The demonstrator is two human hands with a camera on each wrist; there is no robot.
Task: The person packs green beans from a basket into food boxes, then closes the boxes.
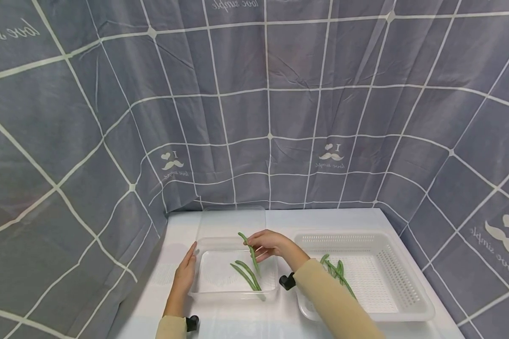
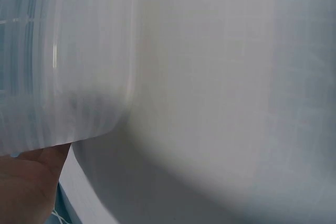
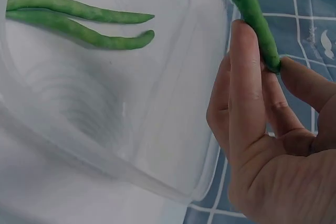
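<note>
Above a clear plastic container [image 1: 226, 296], my right hand [image 1: 268, 245] pinches one green bean [image 1: 253, 258] between thumb and fingers. The right wrist view shows the bean [image 3: 253, 14] slanting up from the fingertips, apart from the container floor. Two more green beans [image 1: 242, 276] lie side by side inside the container, towards its right half. My left hand [image 1: 184, 278] rests against the container's left wall with its fingers extended. Only part of that hand [image 2: 29, 184] shows in the left wrist view, beside the container's translucent side [image 2: 94, 51].
A white perforated basket [image 1: 411, 278] stands to the right, with several green beans [image 1: 340, 274] at its left side, partly behind my sleeve. What looks like a clear lid [image 1: 233, 223] lies behind the container. A grey checked curtain [image 1: 297, 113] surrounds the white table [image 1: 280, 325].
</note>
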